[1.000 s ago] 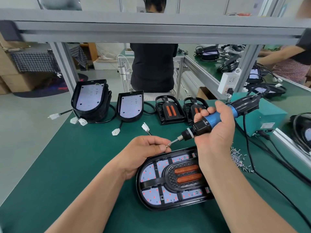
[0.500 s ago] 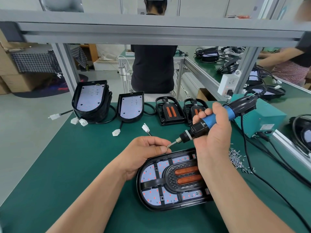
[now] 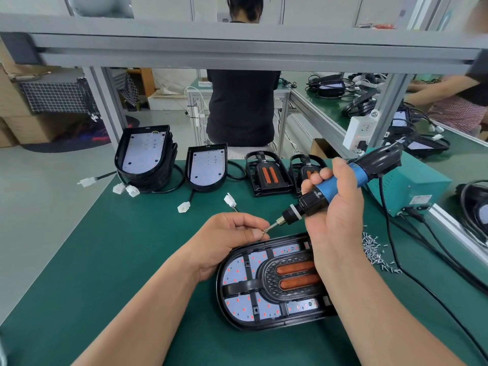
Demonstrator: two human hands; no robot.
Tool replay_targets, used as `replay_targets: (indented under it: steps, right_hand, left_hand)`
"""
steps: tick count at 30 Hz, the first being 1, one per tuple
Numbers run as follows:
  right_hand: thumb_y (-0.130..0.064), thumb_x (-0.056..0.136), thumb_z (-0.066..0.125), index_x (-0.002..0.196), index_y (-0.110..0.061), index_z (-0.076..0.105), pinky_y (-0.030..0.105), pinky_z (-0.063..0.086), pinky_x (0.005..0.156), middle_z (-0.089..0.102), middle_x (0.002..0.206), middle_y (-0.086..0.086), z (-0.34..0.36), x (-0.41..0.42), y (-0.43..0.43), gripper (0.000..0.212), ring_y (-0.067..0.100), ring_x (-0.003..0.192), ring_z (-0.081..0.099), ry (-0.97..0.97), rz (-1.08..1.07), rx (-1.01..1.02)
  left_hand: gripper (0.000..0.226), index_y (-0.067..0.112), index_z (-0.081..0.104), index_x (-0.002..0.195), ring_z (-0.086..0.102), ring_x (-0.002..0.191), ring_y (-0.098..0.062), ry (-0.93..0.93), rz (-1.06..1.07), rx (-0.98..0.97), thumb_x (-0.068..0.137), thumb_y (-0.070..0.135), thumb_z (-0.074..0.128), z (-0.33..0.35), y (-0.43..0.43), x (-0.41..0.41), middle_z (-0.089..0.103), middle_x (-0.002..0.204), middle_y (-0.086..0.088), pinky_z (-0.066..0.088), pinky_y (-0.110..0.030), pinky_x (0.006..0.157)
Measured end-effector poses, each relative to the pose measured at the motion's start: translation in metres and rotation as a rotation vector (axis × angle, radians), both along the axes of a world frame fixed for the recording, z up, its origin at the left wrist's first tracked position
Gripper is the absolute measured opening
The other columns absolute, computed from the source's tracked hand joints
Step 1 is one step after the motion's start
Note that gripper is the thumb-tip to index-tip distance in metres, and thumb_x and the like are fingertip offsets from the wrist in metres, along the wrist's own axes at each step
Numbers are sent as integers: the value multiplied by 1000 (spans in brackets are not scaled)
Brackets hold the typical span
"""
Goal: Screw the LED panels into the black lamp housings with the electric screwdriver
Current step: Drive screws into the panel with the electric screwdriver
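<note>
Screwdriver [image 3: 340, 184] gripped by right hand [image 3: 336, 220], long axis slanted, bit [image 3: 272, 227] down-left; left hand [image 3: 229, 240] pinches likely 1 screw [image 3: 264, 231].

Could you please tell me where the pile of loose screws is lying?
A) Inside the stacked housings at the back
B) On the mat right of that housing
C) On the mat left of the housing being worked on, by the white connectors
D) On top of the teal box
B: the loose screws lie scattered on the green mat just right of the lamp housing.
</note>
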State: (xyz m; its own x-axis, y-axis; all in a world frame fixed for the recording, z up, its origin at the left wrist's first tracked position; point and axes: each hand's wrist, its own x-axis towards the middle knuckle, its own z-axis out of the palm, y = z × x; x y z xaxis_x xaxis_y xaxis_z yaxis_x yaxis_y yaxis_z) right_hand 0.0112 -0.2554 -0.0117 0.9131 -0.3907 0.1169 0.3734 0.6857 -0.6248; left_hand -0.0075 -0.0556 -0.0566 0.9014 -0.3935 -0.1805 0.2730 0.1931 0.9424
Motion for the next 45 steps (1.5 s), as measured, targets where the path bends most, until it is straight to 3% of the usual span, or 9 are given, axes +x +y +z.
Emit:
replay_targets:
  steps: [8,18,22,24,27,30,33,38,45]
  right_hand:
    - [-23,105,67,108,-16,60,39,51,86,61,87,0,1,-1,-1,10,17,81,61,70,-3,-127]
    - [-19,105,64,113,-13,53,36,49,88,61,92,1,-3,-3,-7,15,16,83,60,6,108,-18]
    - [-19,106,64,115,-12,54,35,54,85,62,88,1,-5,-3,-7,15,16,79,61,52,66,87]
    - [-20,106,64,118,-11,54,35,55,84,62,88,1,-6,-4,-7,18,16,78,61,62,59,130]
    - [-19,106,64,113,-12,55,35,56,82,62,87,1,-5,-6,-8,13,16,78,60,41,64,161]
    - [-15,103,64,108,-13,56,34,55,81,61,86,1,-1,-10,-9,10,16,78,58,-12,90,172]
    - [-15,103,65,109,-15,58,32,53,79,58,86,-1,2,-16,-6,9,14,76,56,-75,122,115]
    - [-8,101,57,109,-18,59,29,51,73,52,83,-1,7,-27,4,13,15,74,52,-176,189,-41]
    - [-7,88,64,115,-13,55,34,48,72,48,79,4,8,-37,22,29,19,73,49,-194,191,-194]
  left_hand:
    - [21,17,82,104,75,90,-23,-89,-7,66,83,14,78,-1,4,2,79,106,-20,62,-35,87]
    - [23,19,82,109,68,95,-29,-111,-36,49,87,16,76,-4,9,4,79,105,-16,52,-49,101]
    - [25,12,79,115,46,69,-14,-112,-49,32,91,16,71,-1,10,4,77,103,-14,39,-42,87]
    - [28,6,74,122,42,66,-10,-108,-51,25,97,18,68,1,12,4,75,104,-14,38,-37,83]
    - [26,2,72,122,42,65,-8,-92,-36,52,106,18,61,4,19,5,73,100,-12,37,-17,58]
    - [25,5,79,109,42,61,-7,-78,-88,111,94,23,70,9,32,5,67,86,-6,32,-14,50]
    - [32,6,81,106,42,65,-10,-107,-185,235,82,28,80,11,42,2,64,83,-7,30,-19,53]
    - [32,11,83,108,54,99,-32,-104,-207,390,78,23,81,10,41,0,68,121,-36,32,-47,87]
    - [33,7,82,108,49,96,-32,-97,-186,408,78,21,80,9,40,0,71,110,-33,33,-45,83]
